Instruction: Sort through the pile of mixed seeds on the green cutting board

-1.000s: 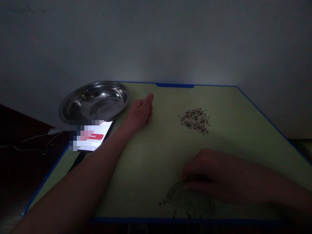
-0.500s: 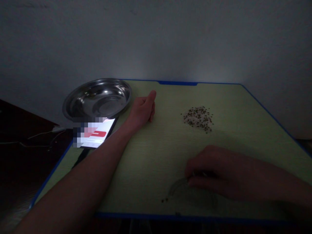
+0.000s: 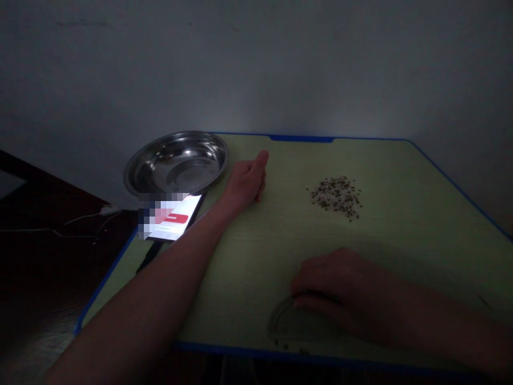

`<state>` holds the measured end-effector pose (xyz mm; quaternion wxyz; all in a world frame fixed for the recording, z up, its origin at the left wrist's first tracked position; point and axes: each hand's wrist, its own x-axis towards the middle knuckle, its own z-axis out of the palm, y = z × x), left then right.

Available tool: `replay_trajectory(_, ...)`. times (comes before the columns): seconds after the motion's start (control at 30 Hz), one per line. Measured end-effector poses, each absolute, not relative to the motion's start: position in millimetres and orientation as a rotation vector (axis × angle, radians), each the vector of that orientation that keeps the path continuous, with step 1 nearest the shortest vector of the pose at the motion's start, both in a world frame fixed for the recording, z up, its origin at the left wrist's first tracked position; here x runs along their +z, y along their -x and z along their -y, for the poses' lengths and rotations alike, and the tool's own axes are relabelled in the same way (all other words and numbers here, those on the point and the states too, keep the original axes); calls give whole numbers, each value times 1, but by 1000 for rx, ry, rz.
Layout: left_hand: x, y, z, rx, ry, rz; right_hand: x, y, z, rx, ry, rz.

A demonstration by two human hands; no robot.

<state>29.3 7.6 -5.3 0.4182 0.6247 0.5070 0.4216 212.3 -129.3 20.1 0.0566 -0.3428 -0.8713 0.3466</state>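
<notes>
Right hand (image 3: 340, 286): fingers grasping a clear semicircular plate (image 3: 282, 323) near the tabletop's (image 3: 248, 267) front edge. Left hand (image 3: 246, 182): fingers curled, palm hidden. Grain heap (image 3: 336, 197) lies inward of the far right corner. Stray grains (image 3: 285, 347) could drop over the front edge if the plate nudged them.

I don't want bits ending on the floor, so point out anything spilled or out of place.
A few dark bits lie at the near edge of the table, by the right hand, apart from the speckled pile. They look like strays; whether spilled or placed, I cannot tell.
</notes>
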Motion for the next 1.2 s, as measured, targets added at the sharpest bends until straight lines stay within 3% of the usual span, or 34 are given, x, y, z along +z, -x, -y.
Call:
replay_trajectory(0.37,-3,-31,-7,1029,-1548,-1316,34,-217,136,1280,1098,2559)
replay_trajectory(0.7,3,-25,-7,953,-1622,-1420,32,-222,119,1149,1069,2517)
replay_trajectory(0.87,6,-22,-6,931,-1665,-1472,29,-252,84,927,1276,2206)
replay_trajectory(1.03,10,-21,-5,871,-1707,-1475,15,-308,36,442,1621,1723)
replay_trajectory(1.2,11,-21,-5,850,-1719,-1464,-4,-343,15,285,1799,1614)
